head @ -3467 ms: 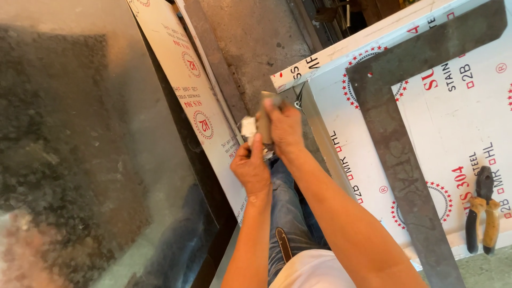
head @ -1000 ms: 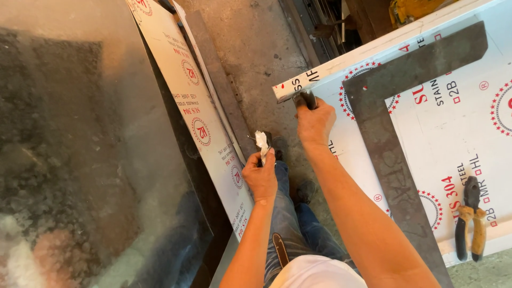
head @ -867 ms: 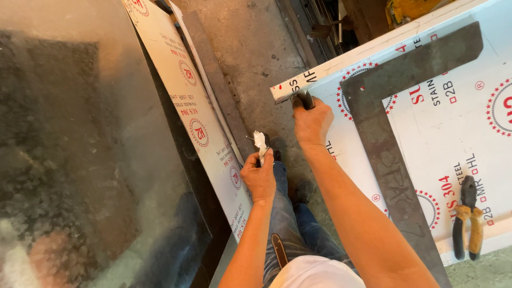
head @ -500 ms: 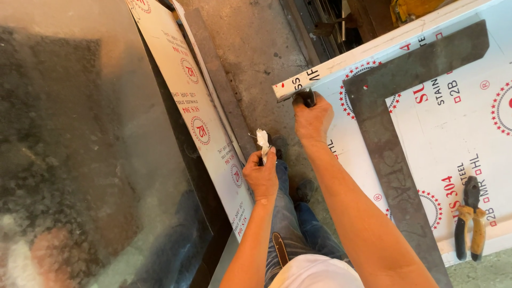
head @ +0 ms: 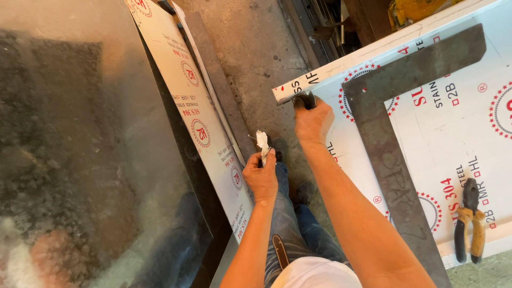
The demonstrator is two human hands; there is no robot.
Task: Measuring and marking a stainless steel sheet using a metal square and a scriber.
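Note:
My right hand (head: pixel 313 120) reaches forward and grips a small dark tool (head: pixel 306 99) pressed against the near corner of a white film-covered steel sheet (head: pixel 458 122). My left hand (head: pixel 260 177) is closed around a crumpled scrap of white film (head: pixel 262 143), held low above my knee. A large dark steel square (head: pixel 397 144) lies flat on the sheet, just right of my right hand.
Pliers with tan handles (head: pixel 469 221) lie on the sheet at the right. Another printed white sheet (head: pixel 197 117) leans at the left beside a big dusty panel (head: pixel 74 149). Between them is concrete floor (head: pixel 256 48). My legs in jeans (head: pixel 288 234) are below.
My right hand moved away from the left hand and forward to the sheet's corner with the tool. In the last second both hands stay nearly still.

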